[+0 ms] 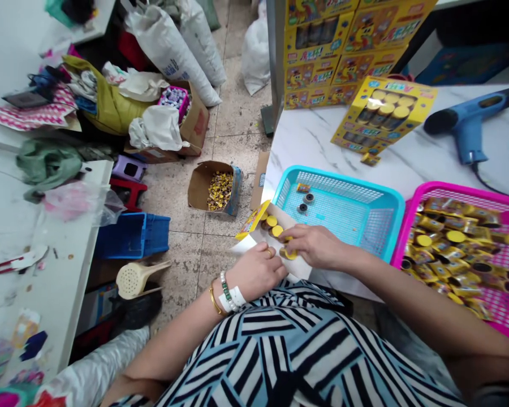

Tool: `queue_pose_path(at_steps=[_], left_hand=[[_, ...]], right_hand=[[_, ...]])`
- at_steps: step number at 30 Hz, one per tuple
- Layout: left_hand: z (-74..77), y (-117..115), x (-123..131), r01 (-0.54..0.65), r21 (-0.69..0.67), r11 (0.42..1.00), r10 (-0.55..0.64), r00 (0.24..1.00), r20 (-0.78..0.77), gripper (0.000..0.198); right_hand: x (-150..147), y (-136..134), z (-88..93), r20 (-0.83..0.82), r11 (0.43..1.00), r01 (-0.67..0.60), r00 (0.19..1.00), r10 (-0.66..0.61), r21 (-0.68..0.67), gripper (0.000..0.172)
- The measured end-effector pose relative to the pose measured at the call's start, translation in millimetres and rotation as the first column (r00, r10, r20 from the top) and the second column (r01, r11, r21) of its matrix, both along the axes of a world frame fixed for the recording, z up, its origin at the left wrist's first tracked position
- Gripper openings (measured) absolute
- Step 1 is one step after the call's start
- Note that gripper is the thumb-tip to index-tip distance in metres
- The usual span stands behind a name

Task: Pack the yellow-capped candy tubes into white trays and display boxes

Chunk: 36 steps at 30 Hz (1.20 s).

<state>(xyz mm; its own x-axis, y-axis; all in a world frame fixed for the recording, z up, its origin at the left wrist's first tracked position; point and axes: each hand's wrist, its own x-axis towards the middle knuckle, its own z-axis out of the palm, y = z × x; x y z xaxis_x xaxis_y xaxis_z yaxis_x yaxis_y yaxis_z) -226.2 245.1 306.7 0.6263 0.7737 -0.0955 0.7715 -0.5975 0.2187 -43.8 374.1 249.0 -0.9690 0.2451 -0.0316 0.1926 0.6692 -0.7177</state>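
An open yellow cardboard box [253, 220] with white inner flaps lies at the table's near left corner. Several small tubes with yellow caps [271, 221] stand inside it. My left hand [257, 271], wearing a ring and bracelets, is curled over the box's near side and grips it. Inside the box, my right hand [311, 246] has its fingers bent down on a yellow-capped tube [289, 254], partly hidden by those fingers. Just beyond the box is a turquoise basket [343, 175] with a few loose tubes [308, 198] in it.
A pink basket [411, 209] full of tubes stands at the right. Behind are a filled yellow box [384, 113], stacked yellow boxes [318, 62] and a blue heat gun [470, 121]. On the floor are a carton of small yellow pieces [201, 186] and a stool [130, 281].
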Motion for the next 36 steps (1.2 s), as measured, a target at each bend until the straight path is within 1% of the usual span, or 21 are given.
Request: queue_pose_path(at_steps=[2,3,5,6,7,9,11,13,15,17,18,19,21,23,24,25,27,28,31,33,36], left_hand=[[2.4,-0.5,-1.0,-0.003,-0.01,1.0,0.003,1.0,-0.021,0.017],[3.6,-0.7,-1.7,-0.005,-0.017,1.0,0.005,1.0,-0.028,0.018],[5.2,-1.1,-2.7,-0.015,-0.03,0.999,0.014,0.999,-0.037,0.017],[5.6,-1.4,-2.8,-0.021,-0.037,0.999,0.02,0.999,-0.04,0.016],[5.7,-1.8,-2.5,-0.026,-0.044,0.999,0.024,0.999,-0.043,0.016],[5.1,-2.8,-1.2,-0.033,-0.06,0.998,0.03,0.998,-0.051,0.015],[4.0,-4.0,0.2,-0.036,-0.07,0.997,0.032,0.998,-0.056,0.015],[2.7,-5.1,0.6,-0.039,-0.068,0.997,0.036,0.998,-0.051,0.016],[2.0,-5.7,-0.2,-0.046,-0.06,0.997,0.043,0.998,-0.046,0.017],[2.2,-5.4,-1.6,-0.048,-0.053,0.997,0.045,0.998,-0.045,0.017],[2.5,-5.0,-2.3,-0.047,-0.051,0.998,0.044,0.998,-0.044,0.017],[2.9,-4.4,-2.8,-0.045,-0.052,0.998,0.042,0.998,-0.043,0.016],[3.7,-3.2,-2.9,-0.04,-0.06,0.997,0.038,0.999,-0.036,0.015],[4.0,-2.5,-2.0,-0.039,-0.066,0.997,0.037,0.999,-0.025,0.014],[3.9,-2.5,-1.4,-0.038,-0.068,0.997,0.036,0.999,-0.02,0.014],[3.5,-2.6,-0.7,-0.037,-0.067,0.997,0.036,0.999,-0.016,0.014],[2.5,-3.4,0.3,-0.035,-0.054,0.998,0.035,0.999,-0.01,0.013],[2.0,-3.9,0.5,-0.035,-0.043,0.998,0.035,0.999,-0.004,0.012],[1.0,-5.6,-0.2,-0.043,-0.018,0.999,0.044,0.999,0.02,0.012],[1.0,-6.8,-1.2,-0.05,-0.021,0.999,0.051,0.998,0.039,0.012],[1.4,-8.2,-2.1,-0.057,-0.037,0.998,0.059,0.996,0.07,0.015]], right_hand=[[1.6,12.5,-17.0,-0.092,0.978,0.208,0.974,-0.206,0.012,0.029],[1.3,18.7,-28.1,-0.082,0.938,0.344,0.937,-0.34,0.039,0.029],[-2.0,28.4,-53.9,0.068,0.81,0.565,0.812,-0.58,0.16,0.025],[-4.8,31.3,-67.7,0.167,0.76,0.608,0.745,-0.646,0.228,0.026],[-8.1,32.6,-81.5,0.254,0.742,0.611,0.698,-0.669,0.275,0.029],[-15.5,31.9,-106.7,0.325,0.769,0.58,0.697,-0.639,0.27,0.03],[-22.3,29.5,-124.7,0.26,0.788,0.587,0.744,-0.615,0.183,0.025],[-25.8,29.4,-131.1,0.187,0.764,0.635,0.742,-0.644,0.113,0.025],[-23.6,33.0,-121.8,0.155,0.703,0.711,0.694,-0.703,0.005,0.031],[-15.7,39.1,-95.4,0.131,0.67,0.722,0.691,-0.711,-0.175,0.041],[-10.7,41.9,-76.7,0.114,0.681,0.684,0.723,-0.682,-0.262,0.048],[-5.9,43.8,-55.6,0.092,0.721,0.617,0.776,-0.624,-0.317,0.055],[-0.2,42.1,-12.5,0.071,0.849,0.452,0.89,-0.451,-0.273,0.061],[-2.6,31.4,21.5,0.102,0.955,0.257,0.965,-0.243,-0.151,0.047],[-6.9,22.9,32.1,0.136,0.986,0.147,0.981,-0.136,-0.08,0.037],[-12.5,13.1,37.9,0.174,0.999,0.042,0.984,-0.04,-0.008,0.025],[-25.0,-6.9,37.1,0.238,0.985,-0.113,0.968,0.08,0.129,0.007],[-30.4,-15.2,32.4,0.25,0.97,-0.153,0.963,0.103,0.189,0.007],[-37.6,-26.8,15.0,0.217,0.947,-0.159,0.971,0.1,0.278,0.016],[-35.6,-23.7,7.6,0.206,0.952,-0.16,0.973,0.108,0.26,0.016],[-31.1,-15.4,4.1,0.154,0.966,-0.154,0.98,0.123,0.207,0.015]])
